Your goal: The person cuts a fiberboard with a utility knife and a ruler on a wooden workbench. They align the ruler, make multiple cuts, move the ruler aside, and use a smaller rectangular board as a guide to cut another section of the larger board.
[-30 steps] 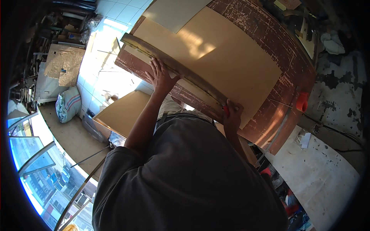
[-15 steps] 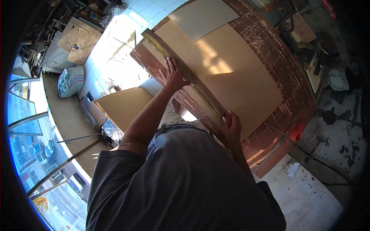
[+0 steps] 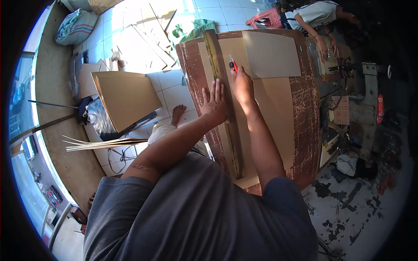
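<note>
A long, worn straight bar (image 3: 212, 54) lies lengthwise on a large tan cardboard sheet (image 3: 274, 117), near the sheet's left side. My left hand (image 3: 214, 105) is laid on the bar about midway, fingers stretched and spread, pressing from above. Just to the right of the bar, toward its far end, my right hand (image 3: 244, 89) grips a red utility knife (image 3: 234, 66). Its blade points away from me, over the cardboard. A smaller greyish sheet (image 3: 272, 56) overlaps the cardboard's far right part.
The scratched brown tabletop (image 3: 307, 130) shows around the sheets. At the far right a co-worker's hands (image 3: 323, 48) are over a cluttered bench, near a pink stool (image 3: 264, 19). Folded cardboard (image 3: 126, 98) stands at left, with a striped sack (image 3: 76, 27) behind. Thin strips litter the tiles.
My right hand has moved with the knife from the bar's near end to beside its far part. My left hand remains on the bar. The view has turned, bringing the co-worker into sight.
</note>
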`<state>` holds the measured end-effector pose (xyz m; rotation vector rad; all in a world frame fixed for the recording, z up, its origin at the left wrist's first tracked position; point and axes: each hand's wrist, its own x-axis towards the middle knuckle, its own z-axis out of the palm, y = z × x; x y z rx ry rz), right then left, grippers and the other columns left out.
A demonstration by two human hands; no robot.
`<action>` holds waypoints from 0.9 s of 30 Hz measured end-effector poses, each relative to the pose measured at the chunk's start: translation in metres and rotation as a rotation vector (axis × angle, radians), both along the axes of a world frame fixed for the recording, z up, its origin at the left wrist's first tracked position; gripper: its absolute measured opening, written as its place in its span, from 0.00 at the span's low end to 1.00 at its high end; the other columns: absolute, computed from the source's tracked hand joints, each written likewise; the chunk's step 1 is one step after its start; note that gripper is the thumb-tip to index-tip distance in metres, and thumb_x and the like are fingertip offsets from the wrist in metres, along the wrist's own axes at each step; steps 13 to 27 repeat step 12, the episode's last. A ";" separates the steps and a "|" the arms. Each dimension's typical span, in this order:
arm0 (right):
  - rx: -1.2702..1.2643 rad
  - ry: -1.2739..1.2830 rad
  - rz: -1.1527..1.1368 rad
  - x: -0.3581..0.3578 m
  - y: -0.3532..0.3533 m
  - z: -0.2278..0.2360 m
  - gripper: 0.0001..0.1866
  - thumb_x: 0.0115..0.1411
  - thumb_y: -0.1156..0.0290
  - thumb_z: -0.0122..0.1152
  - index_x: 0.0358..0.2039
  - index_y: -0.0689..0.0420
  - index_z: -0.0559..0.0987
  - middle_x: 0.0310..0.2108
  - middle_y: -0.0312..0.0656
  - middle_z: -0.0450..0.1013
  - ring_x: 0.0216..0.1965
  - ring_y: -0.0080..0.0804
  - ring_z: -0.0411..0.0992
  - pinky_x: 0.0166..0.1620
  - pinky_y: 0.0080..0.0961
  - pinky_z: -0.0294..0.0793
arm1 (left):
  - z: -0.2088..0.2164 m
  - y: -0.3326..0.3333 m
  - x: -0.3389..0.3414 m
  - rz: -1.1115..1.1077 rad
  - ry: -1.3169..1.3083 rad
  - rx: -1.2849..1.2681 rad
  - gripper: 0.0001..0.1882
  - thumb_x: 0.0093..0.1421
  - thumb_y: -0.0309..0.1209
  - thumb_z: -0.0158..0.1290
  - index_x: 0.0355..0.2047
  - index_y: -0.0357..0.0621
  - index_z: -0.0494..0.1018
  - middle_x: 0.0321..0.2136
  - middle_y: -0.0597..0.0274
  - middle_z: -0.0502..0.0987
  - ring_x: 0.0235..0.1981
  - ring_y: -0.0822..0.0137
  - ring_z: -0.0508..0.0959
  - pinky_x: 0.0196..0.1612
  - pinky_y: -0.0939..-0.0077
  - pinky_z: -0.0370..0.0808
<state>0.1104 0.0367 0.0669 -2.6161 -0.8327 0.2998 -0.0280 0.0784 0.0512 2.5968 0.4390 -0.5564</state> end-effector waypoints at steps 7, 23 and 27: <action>-0.136 0.040 0.057 0.054 0.088 -0.018 0.15 0.71 0.65 0.48 0.43 0.66 0.74 0.38 0.63 0.79 0.43 0.63 0.78 0.46 0.53 0.77 | -0.004 0.001 0.001 0.013 -0.024 -0.005 0.75 0.41 0.60 0.70 0.73 0.28 0.38 0.75 0.39 0.31 0.76 0.45 0.31 0.72 0.35 0.36; -0.248 0.110 0.050 0.052 0.095 -0.014 0.15 0.71 0.65 0.48 0.46 0.64 0.75 0.40 0.60 0.80 0.45 0.62 0.78 0.50 0.54 0.76 | -0.003 0.003 -0.001 0.006 -0.022 -0.014 0.68 0.49 0.55 0.67 0.73 0.27 0.38 0.75 0.39 0.31 0.76 0.45 0.31 0.73 0.35 0.36; -0.248 0.110 0.050 0.052 0.095 -0.014 0.15 0.71 0.65 0.48 0.46 0.64 0.75 0.40 0.60 0.80 0.45 0.62 0.78 0.50 0.54 0.76 | -0.003 0.003 -0.001 0.006 -0.022 -0.014 0.68 0.49 0.55 0.67 0.73 0.27 0.38 0.75 0.39 0.31 0.76 0.45 0.31 0.73 0.35 0.36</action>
